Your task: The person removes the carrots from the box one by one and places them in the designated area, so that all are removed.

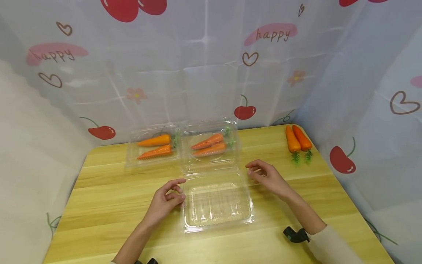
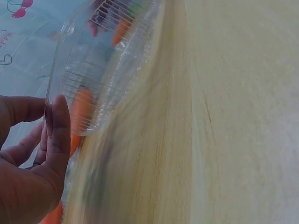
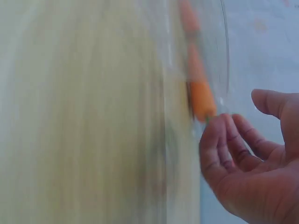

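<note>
A clear plastic clamshell box (image 1: 215,205) stands spread open in the middle of the head view, its near half bare. My left hand (image 1: 164,201) pinches the left rim of that box between thumb and fingers, as the left wrist view shows. Off the box's right edge, my right hand (image 1: 268,179) hovers with loosely bent fingers and a gap between thumb and fingertips, holding nothing. Two orange carrots (image 1: 210,149) with green tops show in or through the clear plastic of the far half; I cannot tell which.
Another clear box (image 1: 132,156) with two carrots (image 1: 158,140) stands at the back left of the wooden table (image 1: 108,212). Two loose carrots (image 1: 292,139) lie at the back right corner. A printed curtain (image 1: 197,88) hangs right behind the table and along its sides.
</note>
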Tool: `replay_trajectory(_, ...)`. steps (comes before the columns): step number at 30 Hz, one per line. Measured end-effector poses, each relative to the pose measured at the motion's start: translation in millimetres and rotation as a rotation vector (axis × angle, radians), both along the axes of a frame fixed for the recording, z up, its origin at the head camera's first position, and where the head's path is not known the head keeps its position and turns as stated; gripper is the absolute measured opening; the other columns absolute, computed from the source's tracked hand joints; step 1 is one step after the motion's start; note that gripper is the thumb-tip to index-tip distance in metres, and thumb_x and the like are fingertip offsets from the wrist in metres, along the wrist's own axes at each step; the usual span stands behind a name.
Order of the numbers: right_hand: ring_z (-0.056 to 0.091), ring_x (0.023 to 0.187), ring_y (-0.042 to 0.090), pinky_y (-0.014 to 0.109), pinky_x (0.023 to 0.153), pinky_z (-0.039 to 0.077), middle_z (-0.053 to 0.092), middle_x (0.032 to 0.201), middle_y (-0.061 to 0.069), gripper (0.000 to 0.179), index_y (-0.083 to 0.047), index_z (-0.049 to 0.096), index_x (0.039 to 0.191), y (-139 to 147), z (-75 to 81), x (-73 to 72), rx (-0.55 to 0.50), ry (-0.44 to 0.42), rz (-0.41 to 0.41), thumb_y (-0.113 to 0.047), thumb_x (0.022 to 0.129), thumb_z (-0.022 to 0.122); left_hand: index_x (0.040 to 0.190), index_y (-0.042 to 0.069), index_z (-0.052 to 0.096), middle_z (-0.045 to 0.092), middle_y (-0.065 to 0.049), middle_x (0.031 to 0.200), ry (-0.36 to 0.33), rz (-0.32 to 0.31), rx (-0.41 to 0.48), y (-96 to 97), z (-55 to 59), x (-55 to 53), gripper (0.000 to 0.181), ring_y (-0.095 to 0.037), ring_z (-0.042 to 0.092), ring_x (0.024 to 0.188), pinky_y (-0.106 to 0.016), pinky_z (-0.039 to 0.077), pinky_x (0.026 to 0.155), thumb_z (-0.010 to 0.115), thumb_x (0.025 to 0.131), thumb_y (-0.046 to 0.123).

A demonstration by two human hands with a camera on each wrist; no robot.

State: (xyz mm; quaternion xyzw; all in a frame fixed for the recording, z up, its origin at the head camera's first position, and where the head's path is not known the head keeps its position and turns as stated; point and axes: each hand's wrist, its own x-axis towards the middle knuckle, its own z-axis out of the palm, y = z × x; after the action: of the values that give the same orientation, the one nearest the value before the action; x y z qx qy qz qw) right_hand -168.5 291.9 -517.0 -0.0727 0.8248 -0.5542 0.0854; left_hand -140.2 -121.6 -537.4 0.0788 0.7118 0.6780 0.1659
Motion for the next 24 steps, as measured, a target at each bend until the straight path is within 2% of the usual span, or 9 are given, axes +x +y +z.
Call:
replay_trajectory(3, 0.07, 0.094, 0.039, 0.042, 0.077, 0.067, 0.062, 0.123, 0.022, 0.041, -0.005, 0.061, 0.143, -13, 0.2, 4.1, -0.067, -0.048, 0.023, -0.022, 0.107, 0.069, 0.158, 0.006, 0.05, 0.051, -0.009, 0.113, 0.016, -0.009, 0.003, -2.3, 0.5, 0.0, 0.061, -0.009, 0.07, 0.078, -0.027, 0.062, 0.074, 0.073, 0.102, 0.004)
replay_trajectory(7, 0.068, 0.085, 0.031, 0.035, 0.069, 0.062, 0.06, 0.124, 0.022, 0.048, -0.007, 0.057, 0.15, -22, -0.1, 6.2, -0.109, -0.092, 0.02, -0.018, 0.105, 0.071, 0.163, 0.014, 0.045, 0.051, -0.008, 0.114, 0.019, -0.015, 0.005, -4.3, 1.0, -0.2, 0.068, -0.007, 0.069, 0.079, -0.027, 0.064, 0.076, 0.072, 0.102, 0.004)
replay_trajectory(14, 0.061, 0.074, 0.014, 0.027, 0.065, 0.055, 0.059, 0.12, 0.02, 0.055, -0.006, 0.05, 0.157, -26, -6.0, 8.3, -0.194, -0.115, 0.018, -0.008, 0.105, 0.068, 0.165, 0.015, 0.042, 0.051, -0.007, 0.113, -0.018, -0.009, 0.004, -3.1, 0.6, -3.5, 0.072, -0.009, 0.067, 0.076, -0.028, 0.064, 0.077, 0.072, 0.101, 0.003)
replay_trajectory(19, 0.061, 0.074, 0.013, 0.027, 0.066, 0.055, 0.059, 0.118, 0.02, 0.059, -0.009, 0.047, 0.16, -26, -9.1, 10.2, -0.238, -0.107, 0.025, -0.004, 0.105, 0.067, 0.167, 0.017, 0.039, 0.051, -0.006, 0.111, -0.047, -0.008, 0.025, -2.7, -0.6, -7.2, 0.075, -0.01, 0.066, 0.075, -0.027, 0.062, 0.074, 0.068, 0.101, -0.002)
replay_trajectory(24, 0.063, 0.076, 0.015, 0.027, 0.067, 0.057, 0.06, 0.116, 0.017, 0.058, -0.012, 0.049, 0.158, -26, -9.6, 10.9, -0.243, -0.1, 0.022, -0.004, 0.104, 0.068, 0.168, 0.017, 0.037, 0.052, -0.006, 0.111, -0.043, -0.017, 0.05, -4.1, -1.7, -10.1, 0.077, -0.008, 0.066, 0.077, -0.024, 0.061, 0.075, 0.066, 0.1, -0.003)
